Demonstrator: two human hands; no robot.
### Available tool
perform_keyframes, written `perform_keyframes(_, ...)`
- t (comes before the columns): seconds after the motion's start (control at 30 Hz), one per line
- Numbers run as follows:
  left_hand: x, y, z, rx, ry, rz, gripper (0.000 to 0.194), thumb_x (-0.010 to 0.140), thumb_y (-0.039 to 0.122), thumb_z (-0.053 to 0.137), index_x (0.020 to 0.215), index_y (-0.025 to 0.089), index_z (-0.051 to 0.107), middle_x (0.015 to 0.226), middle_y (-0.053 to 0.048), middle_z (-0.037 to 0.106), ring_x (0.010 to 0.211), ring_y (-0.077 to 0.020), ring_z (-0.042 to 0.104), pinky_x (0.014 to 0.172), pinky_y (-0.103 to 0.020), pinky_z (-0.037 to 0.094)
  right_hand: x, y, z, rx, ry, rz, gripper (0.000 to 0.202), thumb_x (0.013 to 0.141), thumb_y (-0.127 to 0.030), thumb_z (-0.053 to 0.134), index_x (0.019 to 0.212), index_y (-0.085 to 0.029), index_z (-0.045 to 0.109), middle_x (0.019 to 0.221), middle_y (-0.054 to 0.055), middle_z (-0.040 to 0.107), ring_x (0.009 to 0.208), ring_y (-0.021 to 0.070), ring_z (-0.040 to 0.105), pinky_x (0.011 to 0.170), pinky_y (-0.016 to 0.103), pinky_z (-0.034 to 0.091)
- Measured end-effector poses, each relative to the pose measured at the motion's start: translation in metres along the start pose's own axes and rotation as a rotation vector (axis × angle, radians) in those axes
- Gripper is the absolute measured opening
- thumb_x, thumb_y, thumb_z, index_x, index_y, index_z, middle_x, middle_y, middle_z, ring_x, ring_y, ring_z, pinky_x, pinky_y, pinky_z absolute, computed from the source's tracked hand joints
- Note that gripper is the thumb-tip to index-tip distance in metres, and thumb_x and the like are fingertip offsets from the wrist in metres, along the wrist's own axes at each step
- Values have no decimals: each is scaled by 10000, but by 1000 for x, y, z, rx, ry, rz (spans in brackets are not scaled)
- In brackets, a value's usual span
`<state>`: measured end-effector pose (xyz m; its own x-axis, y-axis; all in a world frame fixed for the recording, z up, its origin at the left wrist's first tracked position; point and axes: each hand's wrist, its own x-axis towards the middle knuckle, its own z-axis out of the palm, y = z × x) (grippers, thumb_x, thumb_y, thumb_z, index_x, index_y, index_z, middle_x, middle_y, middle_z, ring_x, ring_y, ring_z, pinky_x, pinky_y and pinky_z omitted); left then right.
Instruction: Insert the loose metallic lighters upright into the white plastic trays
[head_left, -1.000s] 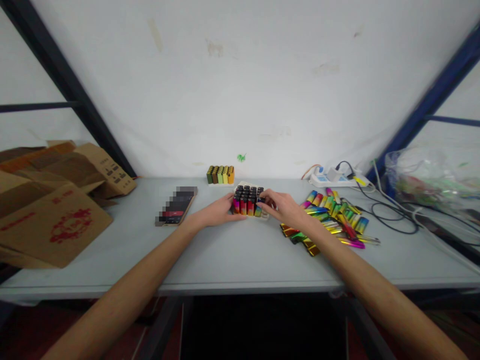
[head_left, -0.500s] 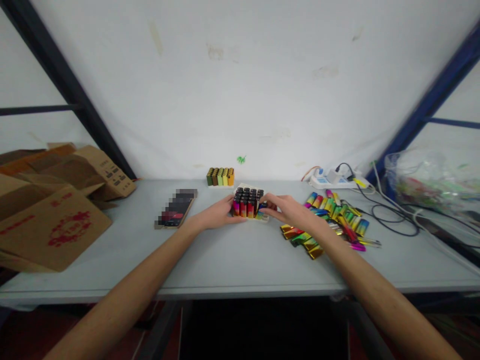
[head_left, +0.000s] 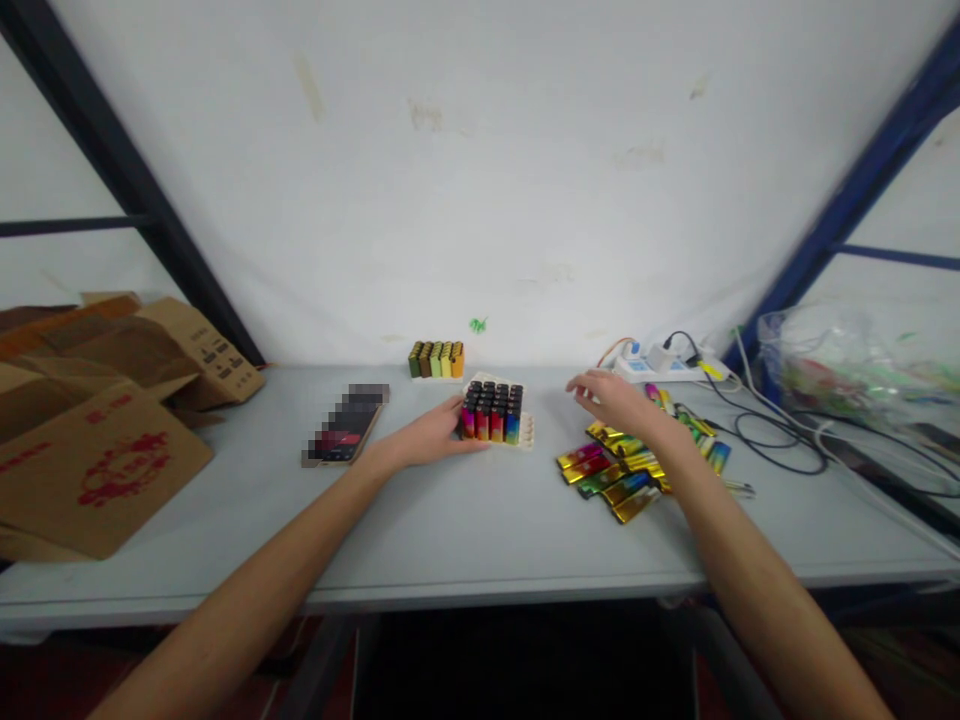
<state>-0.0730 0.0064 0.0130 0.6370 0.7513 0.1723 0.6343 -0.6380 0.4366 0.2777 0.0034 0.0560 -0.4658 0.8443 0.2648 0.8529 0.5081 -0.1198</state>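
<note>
Upright lighters (head_left: 491, 422) with black tops and shiny coloured bodies stand in close rows in a white tray (head_left: 527, 432), whose right-hand slots show bare. My left hand (head_left: 429, 437) grips the left side of this block, thumb along the front and fingers behind, partly hidden. Over the far left edge of a loose pile of metallic lighters (head_left: 600, 470) hovers my right hand (head_left: 616, 402), fingers apart and holding nothing I can see. The pile lies to the right of the tray, partly covered by my right forearm.
Near the wall stands a second block of green, brown and yellow lighters (head_left: 436, 360). A phone (head_left: 346, 425) lies left, beside an open cardboard box (head_left: 112, 450). Behind the pile are a power strip (head_left: 667, 368) and black cables (head_left: 780, 455); a plastic bag (head_left: 840, 365) sits far right.
My right hand has let go of a lighter at the tray's front right and moved right, over the pile. A blue lighter now stands in the front row. My left hand stays at the block.
</note>
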Motion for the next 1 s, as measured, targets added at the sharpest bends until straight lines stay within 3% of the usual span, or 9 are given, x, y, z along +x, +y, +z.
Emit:
perform_keyframes(0.13, 0, 0, 0, 23, -9, -14, 736, 888, 640, 635, 1426, 150, 524, 1513, -145, 513, 1384, -313, 511, 1213, -387, 368, -10, 40, -3, -40, -283, 68, 372, 782, -23, 619, 1065, -182, 800, 1130, 125, 742, 1080, 262, 684, 976, 319, 489)
perform_keyframes(0.27, 1, 4, -2, 29, -25, -7, 732, 886, 637, 638, 1416, 142, 536, 1507, -150, 512, 1387, -313, 505, 1225, -393, 352, -11, 44, -1, 22, -364, 60, 290, 825, -178, 703, 1098, -203, 797, 1084, 102, 751, 1014, 255, 692, 926, 314, 503)
perform_keyframes(0.43, 1, 6, -3, 31, -28, -15, 734, 885, 614, 646, 1424, 129, 534, 1523, -156, 500, 1401, -315, 494, 1232, -390, 345, -4, 33, 5, 2, -254, 65, 178, 855, -305, 737, 973, -176, 771, 1056, 131, 730, 1006, 271, 671, 899, 337, 492)
perform_keyframes(0.57, 0, 5, -3, 31, -19, -15, 732, 887, 606, 646, 1436, 138, 523, 1530, -145, 502, 1401, -310, 497, 1231, -379, 345, -1, 15, 10, 115, -158, 90, 172, 953, -276, 625, 1075, -162, 668, 924, 97, 743, 825, 215, 669, 741, 290, 478)
perform_keyframes(0.67, 0, 4, -2, 32, -3, -13, 731, 881, 615, 652, 1425, 141, 537, 1516, -141, 523, 1376, -315, 523, 1221, -376, 360, 1, -5, 9, 240, -6, 37, 246, 1024, -349, 523, 1149, -165, 628, 794, 57, 723, 709, 188, 641, 691, 278, 460)
perform_keyframes(0.73, 0, 3, -1, 27, 0, -4, 725, 881, 617, 653, 1420, 145, 546, 1508, -140, 534, 1367, -318, 533, 1218, -382, 364, 3, -18, 8, 292, 114, -19, 295, 1040, -397, 487, 1144, -174, 650, 820, 60, 728, 717, 184, 637, 716, 287, 460)
perform_keyframes(0.9, 1, 2, -1, 14, -1, 18, 748, 884, 619, 652, 1457, 157, 515, 1551, -138, 492, 1406, -324, 494, 1234, -401, 343, 6, -39, 12, 507, 290, 13, 387, 948, -511, 615, 1159, -192, 676, 753, 13, 675, 611, 151, 530, 618, 280, 409)
perform_keyframes(1.0, 1, 2, -2, 13, -9, 19, 746, 890, 613, 650, 1463, 155, 509, 1552, -140, 488, 1403, -324, 494, 1236, -402, 340, 8, -46, 19, 776, 249, 63, 431, 875, -579, 676, 1022, -174, 688, 714, 0, 629, 578, 130, 469, 557, 266, 376)
